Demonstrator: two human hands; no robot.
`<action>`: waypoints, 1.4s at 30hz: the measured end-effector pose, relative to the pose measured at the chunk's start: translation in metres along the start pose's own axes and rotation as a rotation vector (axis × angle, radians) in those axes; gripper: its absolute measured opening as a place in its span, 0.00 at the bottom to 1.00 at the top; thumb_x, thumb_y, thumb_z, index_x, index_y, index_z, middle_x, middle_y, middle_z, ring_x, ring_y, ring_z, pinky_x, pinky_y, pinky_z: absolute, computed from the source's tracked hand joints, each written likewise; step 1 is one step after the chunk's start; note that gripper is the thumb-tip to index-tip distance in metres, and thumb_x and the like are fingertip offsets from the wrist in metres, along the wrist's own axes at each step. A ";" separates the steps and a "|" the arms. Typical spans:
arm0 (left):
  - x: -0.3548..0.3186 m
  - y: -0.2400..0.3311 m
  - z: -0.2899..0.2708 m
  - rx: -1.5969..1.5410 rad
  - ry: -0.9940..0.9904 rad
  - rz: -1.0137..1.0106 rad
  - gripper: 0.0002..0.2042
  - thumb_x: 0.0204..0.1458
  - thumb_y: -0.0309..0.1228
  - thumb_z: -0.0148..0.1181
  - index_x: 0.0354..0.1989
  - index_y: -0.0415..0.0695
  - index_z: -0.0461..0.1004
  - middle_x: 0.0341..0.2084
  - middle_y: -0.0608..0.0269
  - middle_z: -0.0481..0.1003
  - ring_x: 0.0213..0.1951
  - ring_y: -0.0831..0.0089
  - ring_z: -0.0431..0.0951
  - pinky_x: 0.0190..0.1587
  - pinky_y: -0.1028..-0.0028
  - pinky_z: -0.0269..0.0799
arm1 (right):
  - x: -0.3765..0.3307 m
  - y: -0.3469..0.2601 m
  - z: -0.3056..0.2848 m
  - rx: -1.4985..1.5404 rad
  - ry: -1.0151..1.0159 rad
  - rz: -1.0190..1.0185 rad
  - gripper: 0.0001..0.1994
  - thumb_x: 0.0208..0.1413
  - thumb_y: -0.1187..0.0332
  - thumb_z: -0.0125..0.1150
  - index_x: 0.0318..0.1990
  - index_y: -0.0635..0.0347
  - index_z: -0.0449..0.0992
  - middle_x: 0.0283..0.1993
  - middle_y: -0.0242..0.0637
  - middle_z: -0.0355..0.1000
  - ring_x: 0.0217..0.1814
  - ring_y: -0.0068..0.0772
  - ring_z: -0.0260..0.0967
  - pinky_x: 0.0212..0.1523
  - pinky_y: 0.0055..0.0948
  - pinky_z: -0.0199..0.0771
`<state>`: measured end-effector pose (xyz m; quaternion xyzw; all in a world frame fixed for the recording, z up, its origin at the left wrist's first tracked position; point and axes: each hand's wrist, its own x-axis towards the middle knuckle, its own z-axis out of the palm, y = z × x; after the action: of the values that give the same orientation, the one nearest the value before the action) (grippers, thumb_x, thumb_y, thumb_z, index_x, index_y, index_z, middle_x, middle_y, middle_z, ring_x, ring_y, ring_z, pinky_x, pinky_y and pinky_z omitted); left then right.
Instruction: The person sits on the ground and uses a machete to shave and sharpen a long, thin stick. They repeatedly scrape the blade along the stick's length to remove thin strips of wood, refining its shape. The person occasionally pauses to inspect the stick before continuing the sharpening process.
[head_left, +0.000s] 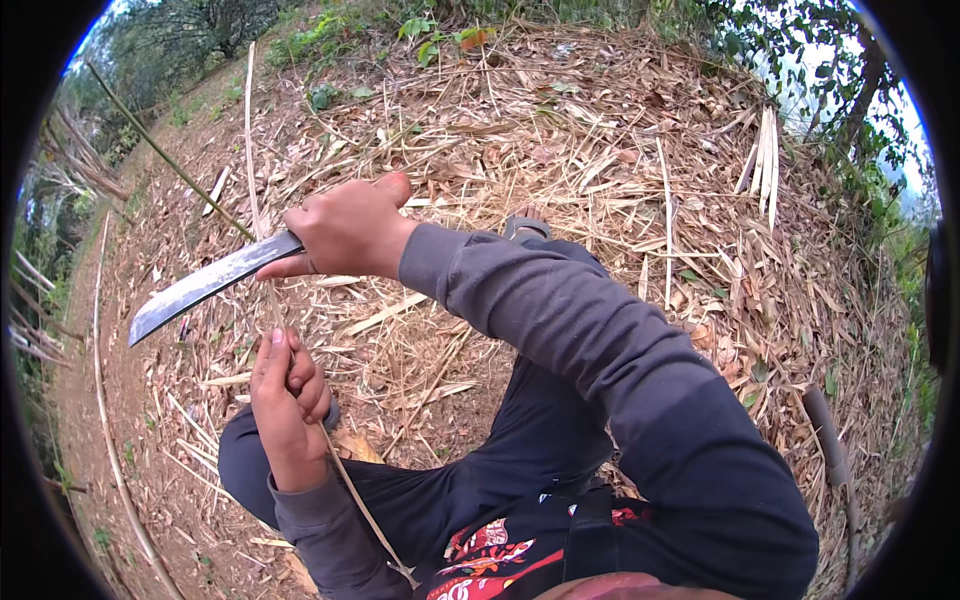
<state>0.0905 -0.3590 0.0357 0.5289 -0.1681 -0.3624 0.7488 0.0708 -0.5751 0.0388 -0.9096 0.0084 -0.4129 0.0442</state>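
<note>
My right hand [345,228] is closed around the handle of a large knife [215,282]. Its broad, slightly curved blade points to the left, and the fingers hide most of the handle. Below the blade, my left hand [288,390] pinches a long, thin bamboo strip [362,500] between thumb and fingers. One end of the strip comes down toward my lap. Its pale upper length [250,130] passes by the knife and my right hand and stretches away to the far left. Whether blade and strip touch, I cannot tell.
Dry leaves and bamboo shavings [420,370] cover the ground between my bent legs. Split strips [766,165] lie at the far right. A long pole [108,400] runs down the left side, and a green stalk [165,150] slants near the knife. A dark stick [826,435] lies at right.
</note>
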 end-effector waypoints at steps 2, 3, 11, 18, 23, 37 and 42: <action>-0.001 0.000 -0.004 -0.028 0.035 0.011 0.11 0.68 0.38 0.46 0.35 0.46 0.66 0.16 0.76 0.55 0.11 0.88 0.48 0.11 0.83 0.41 | -0.007 -0.015 0.004 0.081 0.014 -0.047 0.37 0.53 0.28 0.50 0.19 0.59 0.71 0.17 0.39 0.70 0.16 0.41 0.72 0.18 0.37 0.72; -0.001 0.000 -0.006 -0.035 0.073 0.022 0.11 0.68 0.38 0.46 0.35 0.46 0.66 0.16 0.76 0.55 0.11 0.88 0.48 0.11 0.83 0.41 | -0.011 -0.025 0.004 0.132 -0.026 -0.107 0.36 0.53 0.29 0.51 0.19 0.59 0.71 0.17 0.40 0.70 0.17 0.42 0.72 0.18 0.37 0.73; -0.002 0.003 -0.011 -0.025 -0.034 0.057 0.09 0.69 0.37 0.44 0.40 0.46 0.66 0.17 0.76 0.54 0.12 0.88 0.48 0.12 0.83 0.40 | -0.002 -0.002 0.000 0.003 0.048 -0.110 0.35 0.47 0.27 0.55 0.19 0.57 0.71 0.16 0.36 0.68 0.16 0.40 0.72 0.17 0.36 0.71; -0.004 0.003 -0.001 -0.058 -0.040 0.033 0.09 0.69 0.35 0.43 0.39 0.44 0.65 0.17 0.76 0.53 0.12 0.89 0.47 0.11 0.84 0.39 | 0.003 0.024 0.010 -0.052 0.236 -0.243 0.35 0.46 0.28 0.57 0.19 0.56 0.71 0.14 0.34 0.67 0.16 0.39 0.72 0.18 0.35 0.72; -0.008 0.000 0.004 -0.040 -0.080 -0.058 0.09 0.69 0.36 0.43 0.38 0.45 0.65 0.16 0.76 0.53 0.12 0.89 0.46 0.11 0.84 0.39 | 0.011 0.066 -0.021 -0.044 -0.139 0.337 0.40 0.55 0.26 0.39 0.24 0.59 0.74 0.15 0.35 0.68 0.18 0.33 0.73 0.20 0.37 0.75; -0.007 0.002 -0.015 -0.015 -0.189 -0.130 0.09 0.68 0.35 0.44 0.38 0.44 0.65 0.17 0.78 0.55 0.12 0.91 0.49 0.11 0.84 0.43 | 0.011 0.107 -0.001 -0.021 -0.068 0.584 0.42 0.62 0.30 0.35 0.30 0.64 0.80 0.19 0.50 0.70 0.23 0.49 0.71 0.29 0.47 0.68; 0.009 -0.016 -0.010 -0.017 -0.101 -0.028 0.09 0.64 0.32 0.47 0.39 0.38 0.69 0.21 0.68 0.64 0.14 0.83 0.58 0.12 0.78 0.50 | 0.004 0.093 0.012 -0.047 -0.146 0.260 0.31 0.67 0.40 0.40 0.53 0.57 0.79 0.47 0.48 0.78 0.48 0.53 0.75 0.46 0.44 0.72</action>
<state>0.0969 -0.3614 0.0157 0.5060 -0.1953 -0.4004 0.7386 0.0844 -0.6666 0.0265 -0.9294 0.1327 -0.3359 0.0764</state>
